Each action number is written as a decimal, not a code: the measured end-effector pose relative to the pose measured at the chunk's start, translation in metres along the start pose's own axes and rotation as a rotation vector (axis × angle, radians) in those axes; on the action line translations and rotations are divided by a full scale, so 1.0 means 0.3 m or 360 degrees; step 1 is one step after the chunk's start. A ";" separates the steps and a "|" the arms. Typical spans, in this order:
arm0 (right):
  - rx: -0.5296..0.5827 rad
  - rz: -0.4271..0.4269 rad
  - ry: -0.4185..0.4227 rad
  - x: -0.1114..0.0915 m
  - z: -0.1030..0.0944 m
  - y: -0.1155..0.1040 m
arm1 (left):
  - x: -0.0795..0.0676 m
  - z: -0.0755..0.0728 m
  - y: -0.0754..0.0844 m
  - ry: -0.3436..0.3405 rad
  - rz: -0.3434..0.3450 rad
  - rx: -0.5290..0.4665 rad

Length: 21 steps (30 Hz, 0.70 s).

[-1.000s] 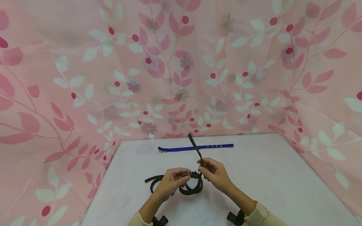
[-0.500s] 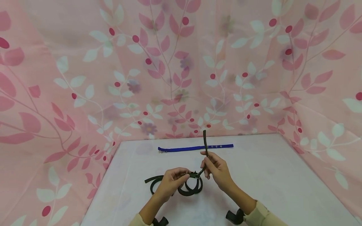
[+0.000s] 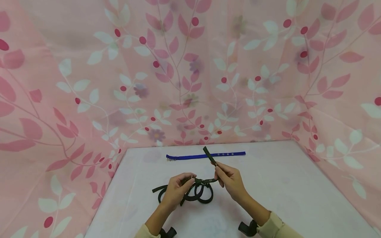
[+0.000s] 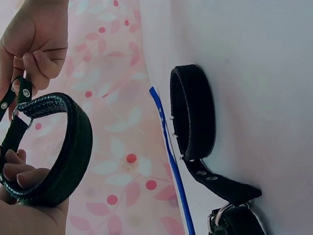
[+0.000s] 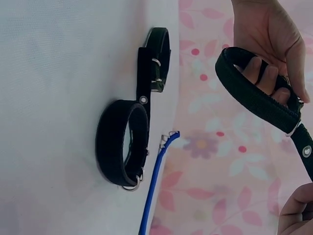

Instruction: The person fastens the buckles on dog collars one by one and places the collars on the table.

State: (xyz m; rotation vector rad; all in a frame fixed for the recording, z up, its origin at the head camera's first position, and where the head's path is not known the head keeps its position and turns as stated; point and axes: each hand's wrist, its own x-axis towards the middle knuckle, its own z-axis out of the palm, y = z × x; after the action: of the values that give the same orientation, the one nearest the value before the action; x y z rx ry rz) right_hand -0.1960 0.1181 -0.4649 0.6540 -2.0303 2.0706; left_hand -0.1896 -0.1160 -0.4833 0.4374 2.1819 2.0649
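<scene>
Both hands are on a dark green collar (image 4: pixel 80 142) with metal eyelets and a ring, held above the table. My left hand (image 3: pixel 175 190) grips its band near the metal fittings, and the curled fingers show inside the loop in the right wrist view. My right hand (image 3: pixel 230 180) pinches the eyelet strap, whose free end (image 3: pixel 209 154) sticks up and leans left. Between the hands the strap is drawn out through the ring. Below, a second dark collar (image 4: pixel 195 112) stands on its edge on the table. Another dark collar (image 5: pixel 159 58) lies by it, partly behind my left hand in the head view.
A blue collar (image 3: pixel 190 157) with eyelets lies stretched out along the back of the white table (image 3: pixel 282 191). Pink leaf-patterned cloth (image 3: pixel 178 82) hangs behind and at both sides. Dark camera mounts (image 3: pixel 248 228) sit at the wrists.
My right hand has moved a little to the right, drawing out the strap. Its free end went upright, then tipped left. My left hand has shifted slightly left and up with the collar.
</scene>
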 end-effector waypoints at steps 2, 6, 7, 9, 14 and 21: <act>-0.0006 -0.0003 -0.0004 -0.002 -0.003 0.004 | -0.001 -0.002 0.002 0.0025 0.0006 -0.0009; -0.0094 -0.0037 -0.0038 -0.006 -0.005 0.017 | 0.000 -0.008 0.001 0.0062 0.0026 -0.0022; -0.0134 -0.0050 -0.0047 -0.008 -0.006 0.019 | 0.000 -0.010 0.001 0.0068 0.0030 -0.0027; -0.0194 -0.0073 -0.0070 -0.010 -0.006 0.024 | -0.002 -0.013 0.002 0.0076 0.0040 -0.0036; -0.0261 -0.0082 -0.0113 -0.010 -0.002 0.022 | -0.001 -0.020 0.001 0.0081 0.0050 -0.0039; -0.0403 -0.0089 -0.0083 -0.014 0.017 -0.050 | 0.004 -0.025 0.003 0.0063 0.0076 -0.0015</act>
State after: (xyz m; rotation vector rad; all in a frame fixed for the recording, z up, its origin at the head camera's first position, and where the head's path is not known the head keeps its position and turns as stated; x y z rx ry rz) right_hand -0.1849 0.1148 -0.4531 0.7146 -2.2248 1.7426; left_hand -0.1928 -0.1228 -0.4818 0.4558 2.2038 2.1255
